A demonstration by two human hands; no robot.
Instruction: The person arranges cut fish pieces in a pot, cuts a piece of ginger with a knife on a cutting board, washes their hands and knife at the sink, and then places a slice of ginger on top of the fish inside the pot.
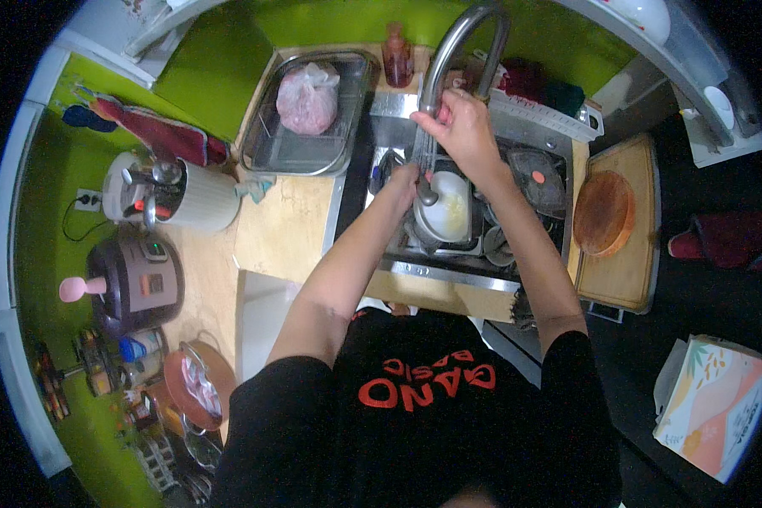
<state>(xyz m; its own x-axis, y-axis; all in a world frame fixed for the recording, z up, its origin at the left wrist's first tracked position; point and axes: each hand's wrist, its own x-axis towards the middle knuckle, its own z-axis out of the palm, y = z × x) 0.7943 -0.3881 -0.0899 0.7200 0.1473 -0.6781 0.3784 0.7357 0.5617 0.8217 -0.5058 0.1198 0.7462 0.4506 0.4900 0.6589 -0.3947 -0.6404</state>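
At the sink [419, 270], my right hand [462, 124] is raised to the lower end of the curved metal faucet [447, 47], with the thumb and fingers around its head. Water runs down beneath it. My left hand [407, 181] grips the rim of a white-lined pot [441, 219]; most of its fingers are hidden. Yellowish liquid or residue shows inside the pot. A grey rounded piece [427, 192], perhaps a handle, lies over the pot's near-left rim. Dark cookware [536, 181] and a glass or metal vessel [499, 244] sit right of the pot.
A bagged pinkish lump [309, 100] rests in a clear tray [292, 155] left of the sink. A soap bottle [397, 60] stands behind. Wooden boards [622, 279] lie right. An utensil holder [206, 193], multicooker [143, 282] and brown bowl [222, 368] line the left counter.
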